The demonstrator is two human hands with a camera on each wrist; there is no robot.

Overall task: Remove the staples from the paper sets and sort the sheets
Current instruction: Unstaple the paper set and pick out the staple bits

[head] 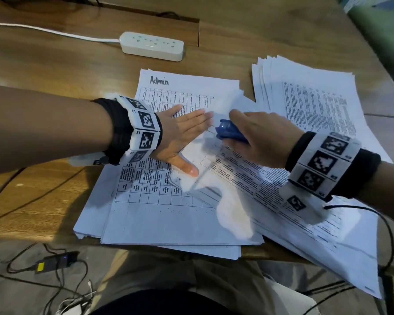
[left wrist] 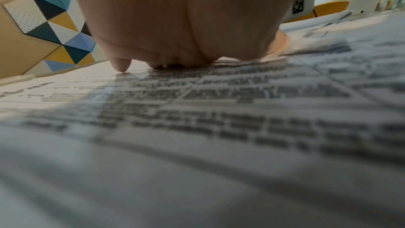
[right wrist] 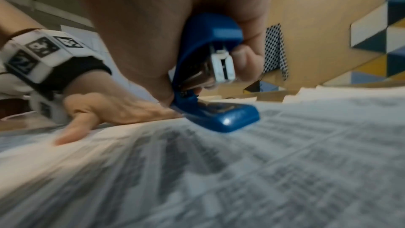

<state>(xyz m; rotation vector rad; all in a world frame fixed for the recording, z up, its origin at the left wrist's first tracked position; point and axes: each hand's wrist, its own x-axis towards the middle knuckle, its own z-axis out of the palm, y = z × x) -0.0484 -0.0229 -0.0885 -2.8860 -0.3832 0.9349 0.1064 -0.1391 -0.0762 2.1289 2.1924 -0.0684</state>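
Left hand point(head: 180, 135): flat on the papers point(head: 168, 212), fingers straight and spread (thumb out toward the body).
Stapler point(head: 230, 131): blue, nose down on the top sheet, just beside the left fingertips.
Right hand point(head: 262, 137): fingers curled round the stapler.
Far stack point(head: 316, 94): on the desk point(head: 55, 64), right.

Handwritten "Admin" at the top of the upper sheet point(head: 182, 87) of the paper pile on the table, above a printed grid table whose cell text is too small to read. Wristband point(head: 143, 126) on the left arm has square black-and-white marker codes, tiny labels beside them look like "L2", "L3". Other printed sheets: text blurred, unreadable.
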